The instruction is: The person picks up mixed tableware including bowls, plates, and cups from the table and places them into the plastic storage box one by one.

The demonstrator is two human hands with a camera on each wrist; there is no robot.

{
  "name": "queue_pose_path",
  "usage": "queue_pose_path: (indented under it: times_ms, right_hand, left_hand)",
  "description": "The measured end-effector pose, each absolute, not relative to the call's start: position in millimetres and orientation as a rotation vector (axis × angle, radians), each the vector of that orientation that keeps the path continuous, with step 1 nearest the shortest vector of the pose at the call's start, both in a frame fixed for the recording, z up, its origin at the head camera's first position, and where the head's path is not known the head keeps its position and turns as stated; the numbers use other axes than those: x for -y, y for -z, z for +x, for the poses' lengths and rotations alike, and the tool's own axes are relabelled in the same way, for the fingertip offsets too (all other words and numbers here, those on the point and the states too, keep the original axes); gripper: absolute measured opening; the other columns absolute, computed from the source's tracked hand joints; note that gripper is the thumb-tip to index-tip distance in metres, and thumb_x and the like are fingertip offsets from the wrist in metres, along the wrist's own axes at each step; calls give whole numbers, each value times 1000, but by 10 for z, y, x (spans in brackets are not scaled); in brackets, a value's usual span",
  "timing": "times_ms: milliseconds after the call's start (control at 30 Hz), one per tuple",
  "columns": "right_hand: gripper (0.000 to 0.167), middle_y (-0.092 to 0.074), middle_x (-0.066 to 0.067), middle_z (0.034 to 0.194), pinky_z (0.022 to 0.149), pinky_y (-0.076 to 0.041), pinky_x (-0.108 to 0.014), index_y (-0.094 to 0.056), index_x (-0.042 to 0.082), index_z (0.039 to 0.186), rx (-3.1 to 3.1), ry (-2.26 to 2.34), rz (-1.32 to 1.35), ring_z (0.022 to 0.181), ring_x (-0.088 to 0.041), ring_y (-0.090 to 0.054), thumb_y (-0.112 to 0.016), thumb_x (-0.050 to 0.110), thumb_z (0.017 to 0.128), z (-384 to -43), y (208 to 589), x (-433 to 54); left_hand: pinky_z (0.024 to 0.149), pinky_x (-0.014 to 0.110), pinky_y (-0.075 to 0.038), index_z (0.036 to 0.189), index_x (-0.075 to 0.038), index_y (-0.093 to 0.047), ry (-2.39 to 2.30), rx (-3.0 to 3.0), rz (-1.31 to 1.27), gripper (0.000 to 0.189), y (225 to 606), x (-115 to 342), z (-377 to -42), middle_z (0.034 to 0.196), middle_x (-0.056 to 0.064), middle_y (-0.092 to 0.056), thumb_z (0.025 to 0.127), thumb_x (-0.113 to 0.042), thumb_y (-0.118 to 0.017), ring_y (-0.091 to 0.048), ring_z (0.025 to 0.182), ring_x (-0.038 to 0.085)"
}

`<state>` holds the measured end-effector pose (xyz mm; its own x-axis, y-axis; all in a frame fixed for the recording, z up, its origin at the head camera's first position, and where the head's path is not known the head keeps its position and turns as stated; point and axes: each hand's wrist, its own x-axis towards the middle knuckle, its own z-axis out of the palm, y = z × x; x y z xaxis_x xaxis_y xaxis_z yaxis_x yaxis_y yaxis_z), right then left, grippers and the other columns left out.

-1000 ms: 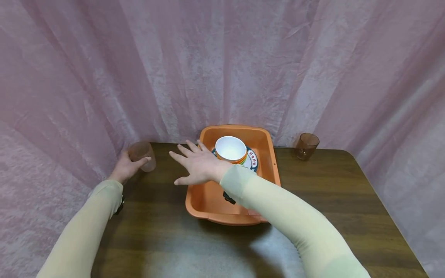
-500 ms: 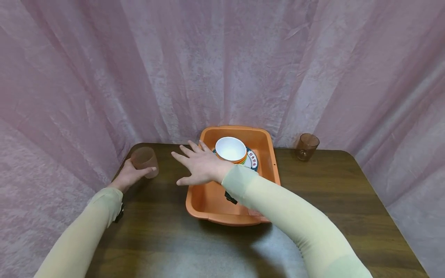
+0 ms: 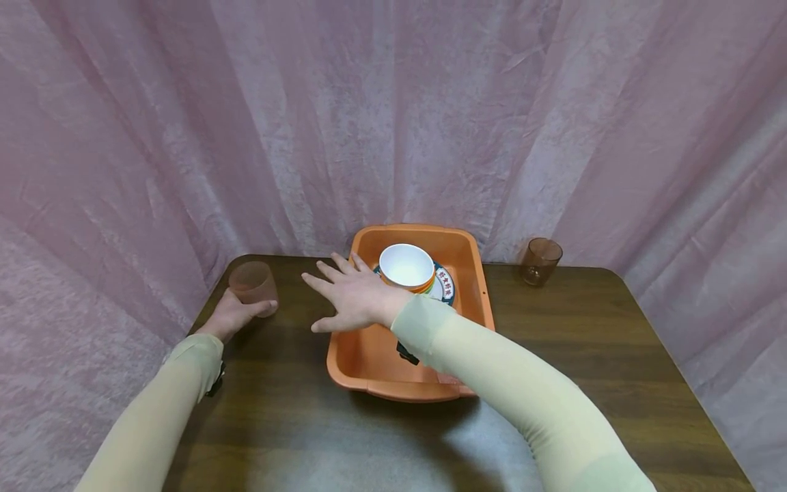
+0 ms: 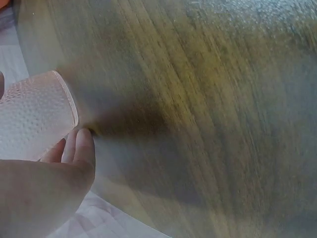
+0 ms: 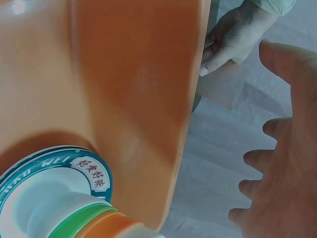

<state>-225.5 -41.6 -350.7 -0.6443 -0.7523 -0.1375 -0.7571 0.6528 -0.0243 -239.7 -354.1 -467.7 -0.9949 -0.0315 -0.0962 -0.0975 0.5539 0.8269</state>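
At the table's back left corner, my left hand [image 3: 232, 314] grips a pinkish translucent cup [image 3: 252, 281], thumb along its near side. The left wrist view shows the dimpled wall of this cup [image 4: 37, 111], with fingertips at its rim. My right hand [image 3: 356, 297] is spread, palm down, above the left rim of an orange basin [image 3: 455, 236]; it holds nothing. Inside the basin, stacked bowls [image 3: 407, 265], the top one white inside, sit on a plate [image 3: 444, 281] with a teal border and red characters. My right forearm hides part of the basin.
A brown translucent glass mug [image 3: 541, 261] stands at the back right of the dark wooden table [image 3: 572, 342]. Pink curtains [image 3: 393, 123] hang close behind the table and along both sides. Something pinkish [image 3: 447, 378] lies in the basin's near right corner, partly behind my sleeve.
My left hand has drawn the cup slightly nearer and to the right, and the curtain no longer covers the table's back left corner. My right hand has barely moved.
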Motion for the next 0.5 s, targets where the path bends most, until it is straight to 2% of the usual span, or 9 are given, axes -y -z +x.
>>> queue_pose_path:
  times_ms: [200,500]
  right_hand:
    - [90,-5,0,173,128,1,-55,-3,37,163,-2729,-49,-1261,160,-29,4,-44,76,93,-2242,3523,421]
    - [90,-7,-1,173,128,-3,-56,-4,36,163,-2743,-69,-1293,160,-29,1,-44,76,93,-2233,3483,378]
  left_hand:
    - [118,59,-30,154,11,-18,-1366,-2688,-213,96,4666,3587,-2378,155,35,-30,92,-37,-74,-32,144,48]
    - [110,53,-37,150,8,-25,-1426,-2728,-152,89,4577,3631,-2327,148,30,-38,92,-38,-74,-41,135,43]
